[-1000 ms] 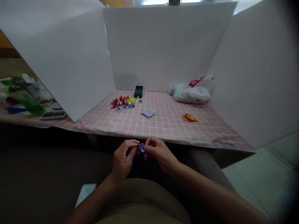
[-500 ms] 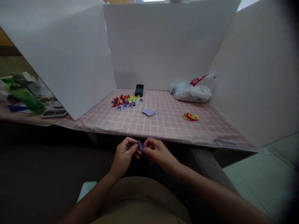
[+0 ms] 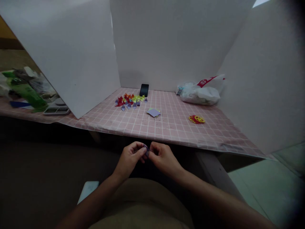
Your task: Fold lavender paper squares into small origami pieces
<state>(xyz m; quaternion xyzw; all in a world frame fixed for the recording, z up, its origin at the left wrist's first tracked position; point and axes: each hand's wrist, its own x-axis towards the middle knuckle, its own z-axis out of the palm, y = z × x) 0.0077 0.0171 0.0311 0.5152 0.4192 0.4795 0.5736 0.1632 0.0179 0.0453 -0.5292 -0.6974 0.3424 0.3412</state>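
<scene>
A small folded purple paper point(image 3: 146, 150) is held between my two hands, in front of the table's near edge. My left hand point(image 3: 132, 156) pinches it from the left, thumb on top. From the right, my right hand point(image 3: 162, 155) pinches its other side, and the fingers hide much of the paper. On the table, several small folded paper pieces point(image 3: 128, 101) in red, orange, yellow and purple form a group at the back left. A stack of square paper sheets point(image 3: 153, 112), purple on top, lies near the middle.
A black phone point(image 3: 144, 90) leans at the back panel. White plastic bags point(image 3: 200, 94) lie back right, and yellow and red cutout pieces point(image 3: 196, 119) in front of them. A scale point(image 3: 57, 110) and green bottle point(image 3: 28, 94) are left of the side panel.
My hands have closed in around the purple paper, so less of it shows. The camera view has shifted slightly, and the table objects appear a little higher and farther right.
</scene>
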